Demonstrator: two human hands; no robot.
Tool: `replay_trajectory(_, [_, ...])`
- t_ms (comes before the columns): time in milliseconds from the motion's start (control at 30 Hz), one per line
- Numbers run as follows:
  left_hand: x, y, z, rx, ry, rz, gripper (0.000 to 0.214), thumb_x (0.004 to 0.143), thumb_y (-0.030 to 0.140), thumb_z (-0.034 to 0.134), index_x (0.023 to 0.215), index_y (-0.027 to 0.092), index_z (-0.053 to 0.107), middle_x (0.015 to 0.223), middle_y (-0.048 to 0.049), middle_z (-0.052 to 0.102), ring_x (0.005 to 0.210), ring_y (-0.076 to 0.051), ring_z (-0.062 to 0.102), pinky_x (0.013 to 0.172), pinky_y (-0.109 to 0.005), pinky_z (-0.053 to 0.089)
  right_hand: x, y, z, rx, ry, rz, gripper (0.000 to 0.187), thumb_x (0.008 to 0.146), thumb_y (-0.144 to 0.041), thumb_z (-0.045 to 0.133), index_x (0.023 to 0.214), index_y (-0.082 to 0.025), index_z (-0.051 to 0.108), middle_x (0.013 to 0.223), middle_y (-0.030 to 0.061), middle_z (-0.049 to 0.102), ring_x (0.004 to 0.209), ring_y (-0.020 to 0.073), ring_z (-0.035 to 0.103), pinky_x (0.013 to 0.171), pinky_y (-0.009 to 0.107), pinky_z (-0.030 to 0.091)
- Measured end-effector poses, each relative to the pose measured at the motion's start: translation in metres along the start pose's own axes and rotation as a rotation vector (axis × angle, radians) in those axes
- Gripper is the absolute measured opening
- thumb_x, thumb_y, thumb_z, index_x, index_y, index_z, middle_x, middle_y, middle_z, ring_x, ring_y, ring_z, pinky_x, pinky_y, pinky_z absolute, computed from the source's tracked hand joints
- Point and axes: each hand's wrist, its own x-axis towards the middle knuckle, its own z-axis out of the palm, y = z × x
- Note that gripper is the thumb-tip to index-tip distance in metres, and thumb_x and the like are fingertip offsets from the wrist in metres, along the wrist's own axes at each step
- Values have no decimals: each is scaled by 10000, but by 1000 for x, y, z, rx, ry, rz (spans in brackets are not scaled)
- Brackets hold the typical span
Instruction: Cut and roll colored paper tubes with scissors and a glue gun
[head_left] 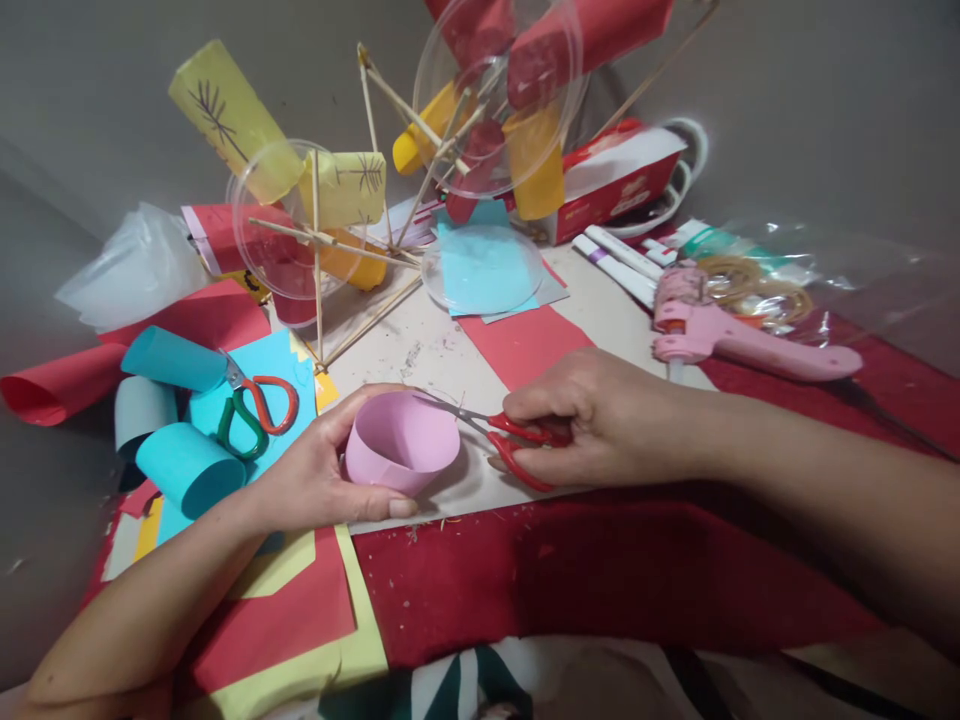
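Observation:
My left hand (341,465) is wrapped around a pink paper tube (401,445), its thumb along the near side and its fingers behind. The tube's open end faces up toward me. In my right hand (562,425) is a pair of red-handled scissors (517,440), with fingers through the handles. The blades point left, and their tips meet the tube's far right rim. Whether the tips have cut into the paper, I cannot tell.
Left lie blue paper tubes (191,470) and scissors with red and green handles (259,405). Behind stand stick frames with yellow and red paper cups around clear discs (274,220). A clear lid (484,270) lies mid-table. A pink glue gun (750,335) rests at right.

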Motion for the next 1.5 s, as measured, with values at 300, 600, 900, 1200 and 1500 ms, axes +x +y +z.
replay_trajectory(300, [0,-4,-1,-69,-21,-20,767,663,286,942,1352,208,612,1333,-119,686,1206,-307,672,1022,-398,556,0,2,-1,-30,-5,-26,357,860,-251,545,590,-212,316,502,-64,298,486,81,205,496,302,185])
replay_trajectory(600, [0,-8,-4,-88,-81,-34,811,646,282,951,1378,211,607,1351,-126,686,1211,-315,668,1022,-401,555,0,0,1,-14,-18,-23,328,849,-249,584,592,-205,386,505,-62,334,493,82,219,491,295,203])
replay_trajectory(900, [0,-9,-2,-93,-84,2,797,636,270,955,1361,233,624,1316,-123,705,1163,-316,686,977,-407,584,-1,-1,-2,-21,-21,-37,350,861,-290,558,578,-214,368,496,-61,309,479,87,226,497,297,190])
replay_trajectory(1200, [-1,-9,-4,-187,-106,-56,820,615,220,942,1365,225,610,1288,-125,723,1143,-314,706,918,-365,604,-1,-1,-1,-13,-30,-30,343,874,-306,552,578,-204,412,499,-59,331,480,80,245,508,283,202])
replay_trajectory(1500, [2,-7,-2,-225,-151,-64,790,586,200,949,1316,232,649,1230,-107,733,1074,-294,710,874,-350,607,-1,0,0,24,-40,-67,336,867,-242,576,581,-210,404,510,-59,311,485,89,237,497,303,207])
